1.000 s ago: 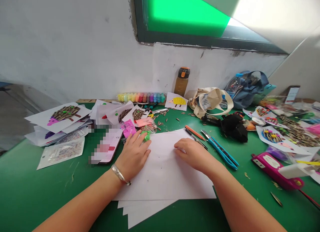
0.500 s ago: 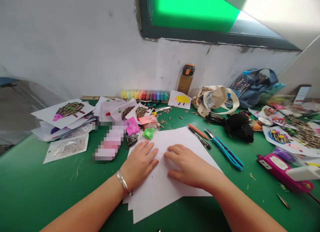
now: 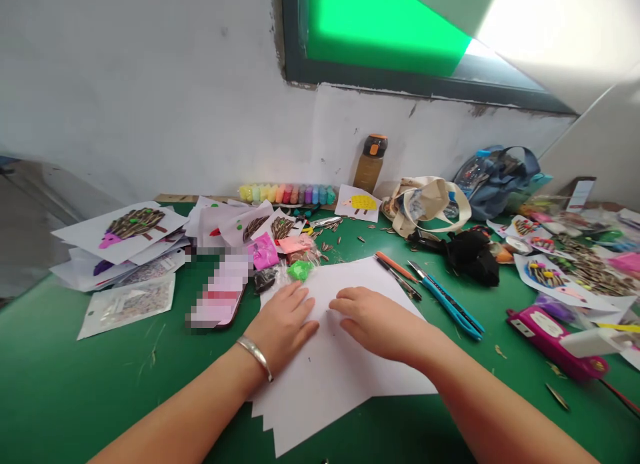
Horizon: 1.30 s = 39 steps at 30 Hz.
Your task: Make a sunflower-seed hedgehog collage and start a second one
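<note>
Several sheets of white paper (image 3: 325,384) lie loosely stacked and fanned out on the green table. My left hand (image 3: 286,323) rests flat on the paper's left part, fingers stretched out, a silver bangle at its wrist. On the upper middle of the top sheet is my right hand (image 3: 377,324), its fingers extended and fairly close together, tips touching or just above the paper. Neither hand holds anything. A few tiny dark specks dot the sheet. Just beyond my left fingertips sits a bright green clay packet (image 3: 300,271), beside a black packet (image 3: 265,279).
Right of the paper lie a blue utility knife (image 3: 447,301) and an orange pen (image 3: 395,266). A phone (image 3: 223,294) and stacked hedgehog pictures (image 3: 133,227) are on the left. A magenta glue gun (image 3: 550,341) lies right. A bottle (image 3: 370,164) stands by the wall.
My right hand has drawn its fingers closer together and shifted slightly on the paper. My left hand stays nearly where it was. The camera view has turned a little to the right.
</note>
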Each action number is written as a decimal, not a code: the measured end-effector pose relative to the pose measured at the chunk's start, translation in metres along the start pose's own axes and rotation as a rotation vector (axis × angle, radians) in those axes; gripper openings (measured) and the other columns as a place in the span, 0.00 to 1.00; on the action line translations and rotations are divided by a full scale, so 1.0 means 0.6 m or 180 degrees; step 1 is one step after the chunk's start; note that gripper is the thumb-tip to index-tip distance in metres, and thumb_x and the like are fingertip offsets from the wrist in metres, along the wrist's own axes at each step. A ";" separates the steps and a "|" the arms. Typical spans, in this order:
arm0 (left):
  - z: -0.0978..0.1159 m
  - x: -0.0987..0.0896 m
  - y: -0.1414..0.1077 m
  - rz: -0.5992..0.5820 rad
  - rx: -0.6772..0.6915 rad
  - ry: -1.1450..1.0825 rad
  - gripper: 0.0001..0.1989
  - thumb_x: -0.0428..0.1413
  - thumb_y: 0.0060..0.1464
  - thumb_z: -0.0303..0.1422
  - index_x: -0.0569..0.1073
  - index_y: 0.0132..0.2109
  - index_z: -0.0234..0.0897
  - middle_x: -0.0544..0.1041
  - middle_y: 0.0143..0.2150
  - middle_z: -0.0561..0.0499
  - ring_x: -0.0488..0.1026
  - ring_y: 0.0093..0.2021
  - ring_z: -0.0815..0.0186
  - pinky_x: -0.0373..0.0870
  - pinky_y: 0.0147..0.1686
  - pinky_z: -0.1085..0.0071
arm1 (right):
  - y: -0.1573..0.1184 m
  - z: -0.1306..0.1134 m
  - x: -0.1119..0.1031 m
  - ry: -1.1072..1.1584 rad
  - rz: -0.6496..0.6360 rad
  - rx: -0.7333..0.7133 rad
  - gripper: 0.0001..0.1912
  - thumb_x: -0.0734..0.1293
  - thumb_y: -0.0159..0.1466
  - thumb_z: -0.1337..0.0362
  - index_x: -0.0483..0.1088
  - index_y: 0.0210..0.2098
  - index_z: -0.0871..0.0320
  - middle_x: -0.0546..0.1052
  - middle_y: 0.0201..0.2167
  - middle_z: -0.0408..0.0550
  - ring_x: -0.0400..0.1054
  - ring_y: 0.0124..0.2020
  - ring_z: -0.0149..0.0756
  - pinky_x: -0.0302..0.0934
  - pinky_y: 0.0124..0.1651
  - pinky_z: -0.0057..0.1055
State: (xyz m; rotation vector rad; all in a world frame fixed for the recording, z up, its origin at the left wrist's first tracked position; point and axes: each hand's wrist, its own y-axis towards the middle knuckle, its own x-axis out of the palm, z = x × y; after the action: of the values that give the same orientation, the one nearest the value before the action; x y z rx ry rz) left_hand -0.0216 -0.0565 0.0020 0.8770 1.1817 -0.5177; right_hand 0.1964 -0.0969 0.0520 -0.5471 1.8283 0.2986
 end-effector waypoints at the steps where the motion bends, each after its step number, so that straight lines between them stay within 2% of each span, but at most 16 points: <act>1: 0.006 -0.002 0.000 -0.0037 0.0084 -0.0054 0.15 0.53 0.59 0.33 0.74 0.49 0.27 0.75 0.50 0.36 0.67 0.56 0.46 0.66 0.56 0.49 | 0.011 0.000 -0.004 -0.0019 -0.0010 -0.0012 0.15 0.58 0.64 0.72 0.72 0.45 0.57 0.74 0.41 0.52 0.68 0.43 0.40 0.60 0.45 0.33; 4: 0.019 -0.004 0.000 -0.0116 0.0157 -0.0158 0.14 0.57 0.56 0.33 0.75 0.47 0.28 0.76 0.47 0.37 0.69 0.54 0.48 0.67 0.57 0.50 | 0.060 0.001 -0.008 -0.0078 -0.0058 -0.0105 0.17 0.58 0.63 0.74 0.73 0.45 0.56 0.75 0.38 0.50 0.69 0.39 0.37 0.59 0.40 0.30; 6: 0.023 -0.003 -0.002 -0.0167 0.0130 -0.0168 0.16 0.59 0.55 0.34 0.75 0.48 0.28 0.76 0.48 0.37 0.68 0.54 0.47 0.66 0.57 0.50 | 0.102 0.004 -0.003 -0.0086 -0.0118 -0.0164 0.19 0.59 0.60 0.75 0.74 0.45 0.55 0.76 0.38 0.49 0.69 0.38 0.37 0.59 0.39 0.29; 8: 0.025 -0.001 -0.006 -0.0231 0.0051 -0.0150 0.21 0.60 0.54 0.38 0.74 0.50 0.27 0.74 0.52 0.36 0.67 0.56 0.45 0.65 0.57 0.49 | 0.145 0.011 0.005 -0.0052 -0.0103 -0.0205 0.19 0.59 0.60 0.75 0.76 0.43 0.54 0.77 0.39 0.49 0.70 0.40 0.38 0.59 0.40 0.29; 11: 0.028 0.002 -0.012 -0.0292 -0.0064 -0.0115 0.26 0.59 0.54 0.43 0.72 0.54 0.28 0.72 0.55 0.34 0.65 0.58 0.42 0.64 0.58 0.46 | 0.199 0.020 0.017 -0.0044 0.0154 -0.0135 0.20 0.59 0.60 0.75 0.77 0.45 0.55 0.77 0.44 0.51 0.69 0.46 0.39 0.59 0.46 0.30; 14: 0.029 0.005 -0.013 -0.0238 -0.0073 -0.0106 0.27 0.60 0.53 0.43 0.72 0.55 0.28 0.72 0.54 0.33 0.65 0.58 0.41 0.64 0.57 0.45 | 0.222 0.022 0.023 -0.0047 0.0338 -0.0055 0.20 0.58 0.62 0.74 0.76 0.47 0.57 0.77 0.47 0.53 0.68 0.49 0.40 0.59 0.49 0.31; 16: 0.023 0.004 -0.011 -0.0158 0.0006 -0.0162 0.22 0.59 0.55 0.39 0.73 0.52 0.28 0.74 0.51 0.34 0.66 0.56 0.44 0.65 0.56 0.48 | 0.215 0.016 0.026 -0.0031 0.0459 0.0009 0.19 0.58 0.62 0.74 0.75 0.48 0.59 0.76 0.47 0.54 0.68 0.49 0.40 0.59 0.50 0.31; 18: 0.009 0.001 -0.008 -0.0079 0.0134 -0.0252 0.11 0.53 0.59 0.31 0.76 0.43 0.30 0.77 0.45 0.39 0.70 0.52 0.51 0.68 0.54 0.54 | 0.191 0.007 0.029 -0.0008 0.0540 0.0048 0.18 0.58 0.63 0.73 0.74 0.48 0.60 0.76 0.47 0.54 0.68 0.49 0.40 0.59 0.51 0.31; 20: -0.010 -0.004 -0.006 0.0040 0.0043 -0.0281 0.13 0.46 0.62 0.26 0.75 0.38 0.32 0.77 0.39 0.42 0.73 0.45 0.58 0.71 0.51 0.58 | 0.154 -0.006 0.035 0.0033 0.0571 0.0031 0.16 0.58 0.64 0.72 0.75 0.45 0.60 0.76 0.43 0.53 0.68 0.47 0.39 0.60 0.50 0.32; 23: -0.040 -0.006 -0.007 0.0273 -0.0406 -0.0084 0.13 0.45 0.62 0.27 0.75 0.38 0.33 0.77 0.37 0.43 0.74 0.41 0.58 0.73 0.46 0.58 | 0.089 -0.029 0.049 0.0113 0.0479 -0.0137 0.14 0.59 0.65 0.71 0.74 0.43 0.60 0.76 0.42 0.53 0.68 0.46 0.39 0.60 0.51 0.34; 25: -0.054 -0.003 -0.007 0.0306 -0.0425 -0.0050 0.13 0.45 0.61 0.26 0.75 0.39 0.32 0.78 0.39 0.42 0.74 0.43 0.57 0.73 0.48 0.56 | 0.050 -0.044 0.061 0.0173 0.0440 -0.0226 0.15 0.60 0.66 0.68 0.71 0.49 0.62 0.72 0.51 0.57 0.64 0.53 0.42 0.58 0.56 0.37; 28: -0.067 0.004 -0.007 0.0344 -0.0433 0.0004 0.15 0.45 0.60 0.25 0.76 0.41 0.32 0.79 0.42 0.41 0.74 0.46 0.57 0.71 0.52 0.55 | 0.009 -0.057 0.073 0.0205 0.0124 -0.0499 0.29 0.61 0.66 0.52 0.59 0.63 0.56 0.58 0.65 0.60 0.49 0.66 0.51 0.45 0.66 0.50; 30: -0.073 0.008 -0.007 0.0374 -0.0438 0.0046 0.16 0.44 0.61 0.26 0.77 0.42 0.32 0.79 0.44 0.41 0.74 0.48 0.57 0.70 0.53 0.55 | -0.005 -0.058 0.074 0.0234 -0.0169 -0.0578 0.34 0.59 0.65 0.45 0.53 0.66 0.51 0.50 0.69 0.59 0.40 0.69 0.54 0.37 0.67 0.55; 33: -0.082 0.011 -0.005 0.0437 -0.0494 0.0092 0.18 0.43 0.62 0.28 0.77 0.44 0.30 0.79 0.46 0.39 0.75 0.49 0.56 0.71 0.53 0.55 | -0.014 -0.050 0.071 0.0349 -0.0429 -0.0618 0.39 0.58 0.63 0.40 0.48 0.68 0.49 0.43 0.71 0.59 0.33 0.70 0.54 0.32 0.68 0.55; 36: -0.089 0.011 -0.005 0.0511 -0.0586 0.0095 0.18 0.43 0.62 0.29 0.78 0.44 0.31 0.80 0.46 0.40 0.75 0.49 0.56 0.73 0.52 0.55 | -0.018 -0.039 0.067 0.0450 -0.0540 -0.0653 0.39 0.57 0.64 0.39 0.48 0.68 0.48 0.40 0.71 0.56 0.31 0.71 0.53 0.30 0.68 0.55; 39: -0.091 0.009 -0.005 0.0578 -0.0684 0.0036 0.19 0.43 0.62 0.31 0.78 0.44 0.30 0.80 0.46 0.40 0.76 0.49 0.56 0.73 0.52 0.57 | -0.021 -0.032 0.065 0.0477 -0.0549 -0.0639 0.34 0.56 0.65 0.42 0.51 0.67 0.45 0.41 0.71 0.53 0.32 0.71 0.51 0.31 0.69 0.54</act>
State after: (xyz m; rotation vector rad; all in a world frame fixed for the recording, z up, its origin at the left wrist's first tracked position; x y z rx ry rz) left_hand -0.0531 -0.0134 -0.0106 0.7929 1.1318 -0.2337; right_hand 0.1773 -0.1251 0.0225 -0.8823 1.8916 0.3331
